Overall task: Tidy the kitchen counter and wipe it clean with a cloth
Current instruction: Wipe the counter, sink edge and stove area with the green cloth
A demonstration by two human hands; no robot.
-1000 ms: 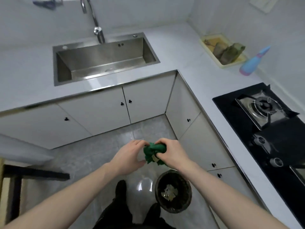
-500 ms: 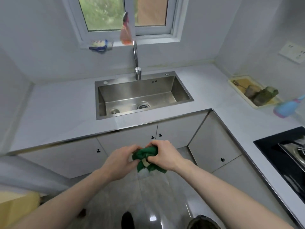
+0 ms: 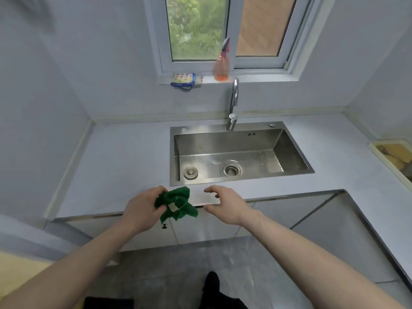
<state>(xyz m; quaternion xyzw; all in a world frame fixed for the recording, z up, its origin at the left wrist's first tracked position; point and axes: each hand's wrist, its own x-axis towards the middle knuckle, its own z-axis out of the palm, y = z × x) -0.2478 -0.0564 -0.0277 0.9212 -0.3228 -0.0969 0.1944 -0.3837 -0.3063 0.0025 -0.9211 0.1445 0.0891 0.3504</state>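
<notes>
My left hand (image 3: pixel 141 209) grips a crumpled green cloth (image 3: pixel 177 202) with a pale tag, held just above the front edge of the pale grey counter (image 3: pixel 124 166). My right hand (image 3: pixel 225 205) hovers a little to the right of the cloth, fingers loosely spread and holding nothing, over the counter's front edge below the sink (image 3: pixel 236 152).
A steel faucet (image 3: pixel 233 105) stands behind the sink. On the window sill sit an orange spray bottle (image 3: pixel 221 63) and a patterned sponge (image 3: pixel 186 79). A yellow tray (image 3: pixel 392 157) lies at the far right of the counter. White cabinets (image 3: pixel 278 210) run below.
My right hand has let go of the green cloth and moved right; only my left hand holds it now. The view has lifted from the floor and bin towards the sink and window.
</notes>
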